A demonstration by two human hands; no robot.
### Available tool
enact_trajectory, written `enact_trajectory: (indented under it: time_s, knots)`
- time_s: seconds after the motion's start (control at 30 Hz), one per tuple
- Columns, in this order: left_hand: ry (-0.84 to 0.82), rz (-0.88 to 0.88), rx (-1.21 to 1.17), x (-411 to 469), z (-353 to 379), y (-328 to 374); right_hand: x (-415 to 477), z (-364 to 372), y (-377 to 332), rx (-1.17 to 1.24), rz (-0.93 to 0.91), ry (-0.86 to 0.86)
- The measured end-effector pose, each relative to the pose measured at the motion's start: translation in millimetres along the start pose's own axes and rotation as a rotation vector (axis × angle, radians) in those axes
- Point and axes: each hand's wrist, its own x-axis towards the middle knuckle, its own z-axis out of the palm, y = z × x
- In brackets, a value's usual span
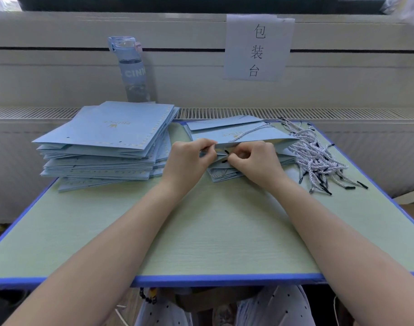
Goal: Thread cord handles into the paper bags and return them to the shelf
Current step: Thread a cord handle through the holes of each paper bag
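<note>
Near table [201,231] far edge: L hand [189,161] pinches bag [260,137] rim, R hand [255,161] pinches cord tip [226,152]; few threaded bags [225,174] underneath, big unthreaded stack [107,135] left.

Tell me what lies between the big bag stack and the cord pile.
Head view: a smaller bag stack; left hand holds its top bag, right hand pinches a cord tip.

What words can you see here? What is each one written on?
"包装台": on the paper sign on the wall.
"CINN": on the bottle; the rest curves out of sight.
Gold word, upside down, on the top bag of the left stack: too blurred to read.
Gold print on the held bag, partly under a cord: too blurred to read.
</note>
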Motion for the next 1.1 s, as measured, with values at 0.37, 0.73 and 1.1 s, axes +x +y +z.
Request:
enact_trajectory:
  time_s: [0.37, 0.73, 1.1]
  knots:
    - [-0.174, 0.044, -0.032, 3, -7, -19, 3, -9, 5, -0.071, -0.268, 0.417]
    - [-0.286, 0.099, -0.038, 3, -10, -17, 11, -10, 16, -0.212, -0.090, -0.346]
    - [-0.214, 0.062, -0.056, 5, -13, -20, 13, -25, 23, -0.083, -0.023, -0.216]
